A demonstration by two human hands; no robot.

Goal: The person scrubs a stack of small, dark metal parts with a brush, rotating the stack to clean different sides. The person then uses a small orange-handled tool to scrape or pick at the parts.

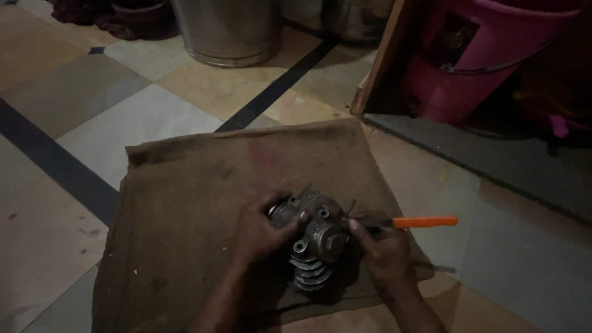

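Observation:
A grey finned metal engine part [313, 237] rests on a brown burlap cloth [185, 197] spread on the floor. My left hand [262, 231] grips its left side, thumb over the top edge. My right hand [382, 250] touches the part's right side and holds a tool with an orange handle [425, 221], which sticks out to the right. The tool's tip is hidden between my fingers and the part.
The tiled floor [92, 92] shows dark grout lines. Two metal drums [228, 28] stand at the back. A pink plastic bucket [481, 55] and a wooden board [385, 58] are at the upper right, above a dark step.

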